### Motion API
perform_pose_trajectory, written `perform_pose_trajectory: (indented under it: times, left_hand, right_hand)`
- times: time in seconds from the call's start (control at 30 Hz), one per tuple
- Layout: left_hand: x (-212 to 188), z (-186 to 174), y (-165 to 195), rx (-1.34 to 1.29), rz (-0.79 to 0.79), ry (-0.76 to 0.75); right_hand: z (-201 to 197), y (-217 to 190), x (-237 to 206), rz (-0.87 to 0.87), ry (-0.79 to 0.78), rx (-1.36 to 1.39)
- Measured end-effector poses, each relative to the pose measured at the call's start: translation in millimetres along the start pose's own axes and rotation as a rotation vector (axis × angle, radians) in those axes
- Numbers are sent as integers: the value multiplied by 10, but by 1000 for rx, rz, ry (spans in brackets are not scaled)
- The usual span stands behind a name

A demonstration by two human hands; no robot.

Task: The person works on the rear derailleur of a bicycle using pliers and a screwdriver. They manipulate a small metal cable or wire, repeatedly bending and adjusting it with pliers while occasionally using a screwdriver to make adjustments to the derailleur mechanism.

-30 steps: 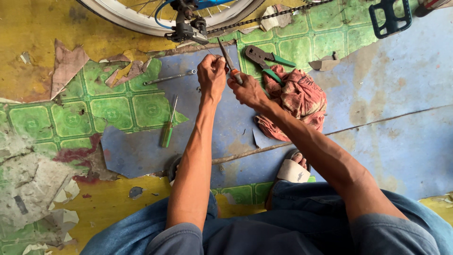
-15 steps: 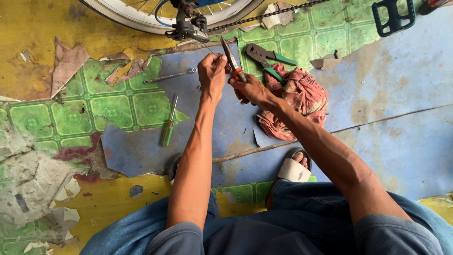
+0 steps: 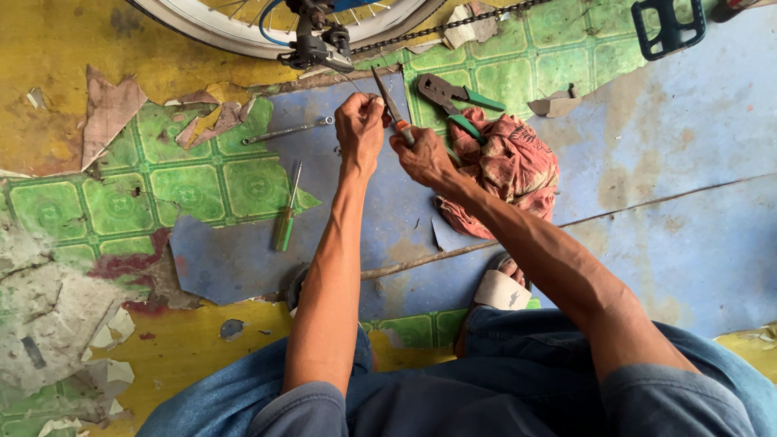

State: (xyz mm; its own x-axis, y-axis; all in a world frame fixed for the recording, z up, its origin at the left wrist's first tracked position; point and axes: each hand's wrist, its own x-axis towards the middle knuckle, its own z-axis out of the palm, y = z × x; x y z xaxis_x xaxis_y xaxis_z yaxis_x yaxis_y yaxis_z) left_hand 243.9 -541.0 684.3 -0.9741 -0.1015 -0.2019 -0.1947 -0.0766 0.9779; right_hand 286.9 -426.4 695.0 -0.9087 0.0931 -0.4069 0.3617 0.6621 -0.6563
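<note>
Closest to me are my knees in blue jeans [image 3: 518,380], with my sandal [image 3: 500,290] showing just past them on the worn blue floor sheet [image 3: 647,202]. My two forearms reach forward from there and meet over that sheet. My left hand [image 3: 360,125] is curled into a loose fist, its fingertips pinched together on what looks like a thin cable end, too fine for me to be sure. My right hand [image 3: 421,155] is closed around the orange handles of a pair of long-nose pliers [image 3: 392,109], whose dark nose points up and away, just beside my left fingers; I cannot tell whether the tips are biting on anything. Just right of my right hand lies a crumpled red rag [image 3: 510,166], and on its far edge rests a green-handled cutter [image 3: 457,101]. To the left, well apart from my hands, a green-handled screwdriver [image 3: 287,214] lies on the torn green patterned vinyl [image 3: 202,186], and a slim spanner [image 3: 287,131] lies further on. Farthest off stand the bicycle wheel [image 3: 243,28] with its rear derailleur [image 3: 316,44] and chain [image 3: 437,28], and a blue pedal [image 3: 668,26] at the upper right.
</note>
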Motion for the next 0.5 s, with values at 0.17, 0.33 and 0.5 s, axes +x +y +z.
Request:
perform_pose_trajectory:
  times: [0.17, 0.33, 0.5]
  left_hand:
    - [20, 1, 14, 38, -33, 17]
    - [20, 11, 6, -26, -52, 0]
    - [17, 6, 6, 28, -34, -6]
  right_hand:
    - [-78, -24, -5, -51, -99, 42]
    - [-147, -21, 12, 83, -221, 153]
    - [-80, 25, 24, -60, -41, -52]
